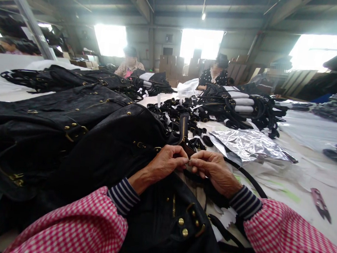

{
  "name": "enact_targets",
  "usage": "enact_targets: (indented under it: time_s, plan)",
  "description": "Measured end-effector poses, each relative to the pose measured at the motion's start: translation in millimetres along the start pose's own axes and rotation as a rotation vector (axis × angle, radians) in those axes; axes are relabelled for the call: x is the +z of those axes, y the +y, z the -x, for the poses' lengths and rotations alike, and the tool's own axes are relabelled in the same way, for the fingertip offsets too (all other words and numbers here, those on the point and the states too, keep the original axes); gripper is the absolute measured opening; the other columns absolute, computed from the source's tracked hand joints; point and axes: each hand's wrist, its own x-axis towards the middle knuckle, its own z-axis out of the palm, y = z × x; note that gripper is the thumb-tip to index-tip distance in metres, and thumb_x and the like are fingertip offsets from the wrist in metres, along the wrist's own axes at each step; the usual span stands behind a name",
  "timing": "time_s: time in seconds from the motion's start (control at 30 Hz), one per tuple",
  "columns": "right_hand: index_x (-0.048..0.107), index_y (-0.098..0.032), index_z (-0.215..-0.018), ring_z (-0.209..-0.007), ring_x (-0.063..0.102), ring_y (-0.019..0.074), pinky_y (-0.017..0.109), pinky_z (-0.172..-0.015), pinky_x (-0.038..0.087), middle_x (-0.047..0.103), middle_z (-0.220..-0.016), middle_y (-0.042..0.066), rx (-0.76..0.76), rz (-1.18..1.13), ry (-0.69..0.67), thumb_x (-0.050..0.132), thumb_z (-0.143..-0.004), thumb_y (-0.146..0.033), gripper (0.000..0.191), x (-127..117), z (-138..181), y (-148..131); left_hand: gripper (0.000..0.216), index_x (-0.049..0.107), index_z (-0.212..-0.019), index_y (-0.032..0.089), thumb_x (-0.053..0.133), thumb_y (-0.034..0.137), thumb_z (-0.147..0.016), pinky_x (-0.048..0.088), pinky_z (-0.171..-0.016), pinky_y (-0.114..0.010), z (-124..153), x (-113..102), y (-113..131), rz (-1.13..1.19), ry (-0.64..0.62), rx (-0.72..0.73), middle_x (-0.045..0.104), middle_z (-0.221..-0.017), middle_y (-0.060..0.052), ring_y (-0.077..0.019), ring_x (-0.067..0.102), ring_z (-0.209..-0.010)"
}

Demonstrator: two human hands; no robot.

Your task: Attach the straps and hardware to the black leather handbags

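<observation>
Pink-and-white gingham sleeves (pixel 89 226) fill six o'clock, with navy-and-white striped knit cuffs at the wrists; between them lies a black bag (pixel 166 217) of soft, matt, leather-like material, set with round brass studs (pixel 181 221) and a short brass zip; any marking on the hardware is too small to read. Just above it, at the centre, the left hand (pixel 165 163) and right hand (pixel 211 171) meet fingertip to fingertip, both pinched shut on the lower end of a zip strip (pixel 183 129), a narrow black tape with gold teeth that stands up toward twelve o'clock. From nine to eleven o'clock a heap of similar black bags (pixel 69 114) sprawls, creased, with brass buckles and rings. Past the strip, at twelve o'clock, small black strap pieces (pixel 181 114) lie tangled; at two o'clock sits a crumpled silver foil sheet (pixel 248 143); at four o'clock, well apart from the hands, grey metal thread snips (pixel 321 203) rest on the pale surface (pixel 315 171). Other people (pixel 216 73) sit along the far edge.
</observation>
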Motion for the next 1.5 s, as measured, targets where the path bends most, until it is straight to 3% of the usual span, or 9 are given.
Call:
enact_targets:
  time_s: [0.33,0.53,0.73,0.93,1.07,1.2,1.3,1.4,1.5]
  plan:
    - [0.075,-0.014,-0.081,-0.05,0.047,0.0067,0.019,-0.045,0.032,0.07,-0.068,0.004,-0.034,0.109,0.026,0.081,-0.078,-0.037,0.024,1.2,-3.3,4.4,0.01,0.065,-0.077,0.013,0.063,0.022,-0.08,0.049,-0.061,-0.022,-0.6,5.0,-12.2,-0.091,0.075,0.034,0.067,-0.068,-0.002,-0.013,0.062,-0.063]
    - [0.076,-0.014,-0.088,-0.054,0.052,0.0085,0.02,-0.046,0.035,0.071,-0.072,0.005,-0.011,0.046,0.008,0.079,-0.08,-0.038,0.025,-0.4,-3.0,4.5,0.01,0.065,-0.076,0.013,0.064,0.022,-0.08,0.048,-0.059,-0.022,-0.4,7.4,-10.4,-0.047,0.111,0.036,0.065,-0.067,-0.001,-0.0121,0.061,-0.061]
    - [0.071,-0.014,-0.082,-0.053,0.05,0.0079,0.019,-0.045,0.033,0.07,-0.07,0.003,-0.044,0.041,0.017,0.078,-0.08,-0.036,0.023,1.8,-2.3,1.2,0.012,0.066,-0.077,0.013,0.065,0.025,-0.08,0.049,-0.061,-0.023,-1.0,7.7,-9.1,-0.089,0.097,0.043,0.065,-0.069,-0.001,-0.013,0.061,-0.063]
    - [0.068,-0.015,-0.078,-0.048,0.047,0.0072,0.02,-0.044,0.032,0.066,-0.063,0.0,-0.106,0.066,0.091,0.078,-0.077,-0.037,0.024,9.5,0.5,-3.9,0.016,0.066,-0.074,0.014,0.066,0.029,-0.079,0.047,-0.059,-0.023,0.6,14.6,-9.0,-0.121,0.179,0.055,0.066,-0.067,-0.002,-0.0134,0.059,-0.062]
    - [0.068,-0.015,-0.076,-0.046,0.046,0.0064,0.019,-0.043,0.031,0.063,-0.058,-0.001,-0.114,0.036,0.072,0.078,-0.076,-0.036,0.024,9.9,-3.4,-2.3,0.016,0.065,-0.076,0.014,0.065,0.029,-0.08,0.048,-0.061,-0.024,-0.5,17.0,-10.7,-0.086,0.193,0.04,0.066,-0.067,-0.002,-0.0149,0.062,-0.064]
    - [0.069,-0.014,-0.077,-0.05,0.051,0.0086,0.02,-0.047,0.036,0.063,-0.06,0.0,-0.102,0.194,0.014,0.076,-0.076,-0.036,0.024,-1.4,-1.9,-12.5,0.015,0.066,-0.083,0.015,0.06,0.028,-0.087,0.051,-0.069,-0.028,0.7,16.7,-6.0,-0.33,0.132,0.072,0.067,-0.076,-0.003,-0.0178,0.064,-0.073]
    - [0.072,-0.016,-0.081,-0.059,0.057,0.0125,0.023,-0.052,0.041,0.065,-0.067,0.001,-0.165,0.42,0.012,0.072,-0.08,-0.035,0.019,-23.0,18.0,-32.9,0.021,0.065,-0.106,0.019,0.054,0.017,-0.088,0.05,-0.092,-0.035,11.1,12.2,12.7,-0.65,0.074,0.27,0.067,-0.109,-0.006,-0.0212,0.063,-0.102]
    - [0.073,-0.018,-0.087,-0.071,0.06,0.0167,0.027,-0.06,0.044,0.069,-0.079,0.003,-0.182,0.681,-0.012,0.069,-0.084,-0.037,0.019,-48.1,53.9,-50.6,0.041,0.057,-0.121,0.023,0.045,0.005,-0.087,0.042,-0.106,-0.037,29.7,3.5,38.0,-0.895,-0.194,0.414,0.058,-0.132,-0.005,-0.02,0.055,-0.12]
    - [0.07,-0.022,-0.102,-0.071,0.063,0.0202,0.029,-0.062,0.043,0.071,-0.083,0.004,-0.046,0.908,-0.107,0.071,-0.083,-0.042,0.028,-58.0,89.4,-49.9,0.042,0.057,-0.117,0.023,0.045,0.003,-0.082,0.043,-0.095,-0.033,47.4,0.2,52.0,-1.121,-0.484,0.384,0.064,-0.112,-0.003,-0.0186,0.059,-0.102]
